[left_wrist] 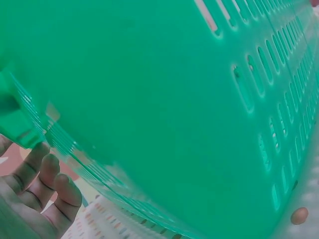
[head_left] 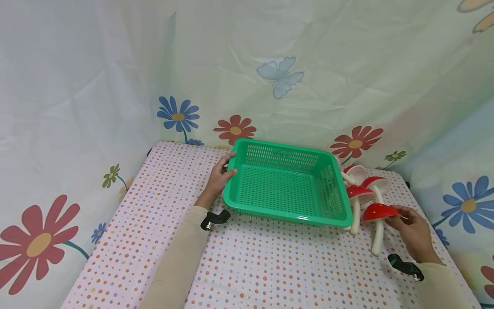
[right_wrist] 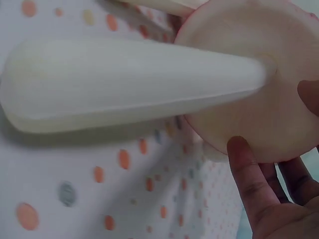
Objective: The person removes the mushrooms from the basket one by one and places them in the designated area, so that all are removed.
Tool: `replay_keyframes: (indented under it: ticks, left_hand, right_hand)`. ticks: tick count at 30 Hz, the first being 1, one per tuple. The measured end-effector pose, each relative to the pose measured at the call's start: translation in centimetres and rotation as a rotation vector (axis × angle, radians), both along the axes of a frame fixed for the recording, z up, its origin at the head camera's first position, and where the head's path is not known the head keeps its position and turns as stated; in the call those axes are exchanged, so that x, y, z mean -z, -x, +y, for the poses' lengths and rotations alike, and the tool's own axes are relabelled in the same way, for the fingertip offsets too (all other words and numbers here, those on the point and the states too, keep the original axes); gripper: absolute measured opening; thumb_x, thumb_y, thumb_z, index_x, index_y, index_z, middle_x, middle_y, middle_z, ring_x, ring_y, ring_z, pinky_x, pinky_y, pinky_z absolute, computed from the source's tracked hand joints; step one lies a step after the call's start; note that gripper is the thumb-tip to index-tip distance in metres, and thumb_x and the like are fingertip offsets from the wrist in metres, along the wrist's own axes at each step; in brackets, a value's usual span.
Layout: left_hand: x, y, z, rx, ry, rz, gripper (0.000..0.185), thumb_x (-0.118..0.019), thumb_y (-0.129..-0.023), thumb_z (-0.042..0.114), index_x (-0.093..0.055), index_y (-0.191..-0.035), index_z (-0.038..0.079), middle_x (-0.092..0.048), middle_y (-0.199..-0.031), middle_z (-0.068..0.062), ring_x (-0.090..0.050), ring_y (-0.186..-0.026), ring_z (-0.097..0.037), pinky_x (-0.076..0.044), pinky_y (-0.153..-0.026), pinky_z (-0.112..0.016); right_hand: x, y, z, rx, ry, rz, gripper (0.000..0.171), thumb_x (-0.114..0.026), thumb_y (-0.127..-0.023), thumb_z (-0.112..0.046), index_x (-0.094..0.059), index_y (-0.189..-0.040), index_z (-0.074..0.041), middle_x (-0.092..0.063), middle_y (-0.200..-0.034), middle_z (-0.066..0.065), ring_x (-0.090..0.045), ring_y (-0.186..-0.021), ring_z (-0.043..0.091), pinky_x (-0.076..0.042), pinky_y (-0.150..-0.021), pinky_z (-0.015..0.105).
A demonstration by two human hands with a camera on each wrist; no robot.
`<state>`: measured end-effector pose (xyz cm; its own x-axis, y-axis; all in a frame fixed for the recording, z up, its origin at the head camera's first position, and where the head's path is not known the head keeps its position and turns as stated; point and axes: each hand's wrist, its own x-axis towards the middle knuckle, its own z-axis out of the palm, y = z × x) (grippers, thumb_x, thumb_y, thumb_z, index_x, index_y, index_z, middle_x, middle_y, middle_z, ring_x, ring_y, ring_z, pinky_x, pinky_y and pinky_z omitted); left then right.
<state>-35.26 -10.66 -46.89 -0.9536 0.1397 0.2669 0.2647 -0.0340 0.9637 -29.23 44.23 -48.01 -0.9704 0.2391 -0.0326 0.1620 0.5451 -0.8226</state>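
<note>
A green slotted plastic basket (head_left: pixel 285 184) stands on the dotted table, with nothing in it. My left hand (head_left: pixel 230 165) grips the rim of its left short side. In the left wrist view the basket wall (left_wrist: pixel 164 99) fills the frame and my curled fingers (left_wrist: pixel 47 181) sit under its edge. A toy mushroom (head_left: pixel 379 214) with a red cap and a white stem lies just right of the basket. My right hand (head_left: pixel 395 216) pinches the edge of its cap. The right wrist view shows the white stem (right_wrist: pixel 124 84), the pale underside of the cap (right_wrist: pixel 249 89) and my fingers (right_wrist: pixel 249 184) on its rim.
Several more red-capped mushrooms (head_left: pixel 360 184) lie between the basket's right side and the back curtain. The polka-dot tablecloth (head_left: pixel 154 223) covers the table. Flower-printed curtains (head_left: pixel 77 107) close off the back and both sides. Black camera mounts (head_left: pixel 214 219) sit on both wrists.
</note>
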Motion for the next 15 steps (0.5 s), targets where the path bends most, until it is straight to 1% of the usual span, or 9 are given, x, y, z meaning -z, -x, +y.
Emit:
replay_keyframes:
  ticks: [2, 7, 9, 11, 12, 13, 15]
  left_hand:
    - [-0.1, -0.1, 0.0, -0.001, -0.002, 0.002, 0.055, -0.051, -0.098, 0.000, -0.034, -0.151, -0.001, -0.040, -0.143, -0.031, -0.050, -0.097, -0.016, -0.048, -0.082, -0.027]
    - [-0.2, -0.2, 0.0, -0.002, -0.020, -0.001, 0.055, -0.051, -0.098, 0.000, -0.035, -0.151, -0.001, -0.039, -0.143, -0.032, -0.050, -0.098, -0.018, -0.048, -0.081, -0.026]
    - [-0.1, -0.3, -0.1, 0.005, -0.025, -0.010, 0.055, -0.051, -0.099, 0.000, -0.034, -0.151, 0.000, -0.038, -0.144, -0.032, -0.050, -0.099, -0.018, -0.048, -0.081, -0.027]
    - [-0.1, -0.3, 0.0, 0.011, -0.031, -0.024, 0.055, -0.051, -0.099, 0.000, -0.034, -0.152, 0.001, -0.037, -0.144, -0.032, -0.051, -0.100, -0.018, -0.049, -0.082, -0.027]
    - [0.0, -0.3, 0.0, 0.010, -0.032, -0.030, 0.055, -0.051, -0.099, 0.000, -0.035, -0.152, 0.002, -0.038, -0.144, -0.031, -0.051, -0.100, -0.017, -0.049, -0.082, -0.028]
    - [0.0, -0.2, 0.0, 0.008, -0.033, -0.032, 0.055, -0.051, -0.099, 0.001, -0.035, -0.152, 0.002, -0.038, -0.144, -0.031, -0.052, -0.100, -0.016, -0.050, -0.083, -0.029]
    - [0.0, -0.2, 0.0, 0.005, -0.038, -0.028, 0.055, -0.051, -0.098, 0.000, -0.035, -0.151, 0.002, -0.039, -0.144, -0.030, -0.053, -0.099, -0.016, -0.050, -0.084, -0.033]
  right_hand:
    - [0.3, -0.1, -0.2, 0.002, -0.025, -0.007, 0.034, -0.055, -0.100, -0.030, -0.050, -0.130, -0.014, -0.044, -0.100, -0.028, -0.048, -0.086, -0.008, -0.053, -0.067, 0.011]
    - [0.9, -0.5, -0.4, 0.013, -0.024, -0.013, 0.044, -0.058, -0.099, -0.034, -0.047, -0.135, -0.012, -0.044, -0.106, -0.026, -0.046, -0.088, -0.008, -0.051, -0.068, 0.009]
    - [1.1, -0.7, -0.3, 0.017, -0.024, -0.003, 0.046, -0.058, -0.099, -0.031, -0.045, -0.138, -0.010, -0.045, -0.110, -0.023, -0.046, -0.088, -0.009, -0.051, -0.069, 0.009]
    - [1.3, -1.0, -0.3, 0.018, -0.033, 0.004, 0.049, -0.056, -0.100, -0.027, -0.041, -0.144, -0.010, -0.049, -0.118, -0.013, -0.045, -0.089, -0.011, -0.051, -0.069, 0.009]
    - [1.2, -1.1, -0.3, 0.017, -0.031, 0.005, 0.051, -0.054, -0.100, -0.025, -0.039, -0.146, -0.010, -0.049, -0.123, -0.005, -0.044, -0.090, -0.011, -0.052, -0.069, 0.010]
    - [1.2, -1.2, -0.3, 0.015, -0.031, 0.006, 0.052, -0.052, -0.101, -0.023, -0.036, -0.149, -0.010, -0.048, -0.130, 0.003, -0.044, -0.090, -0.012, -0.053, -0.070, 0.010]
    - [0.9, -1.4, -0.3, 0.016, -0.039, 0.004, 0.055, -0.046, -0.103, -0.023, -0.030, -0.154, -0.009, -0.039, -0.142, 0.017, -0.042, -0.091, -0.014, -0.053, -0.071, 0.011]
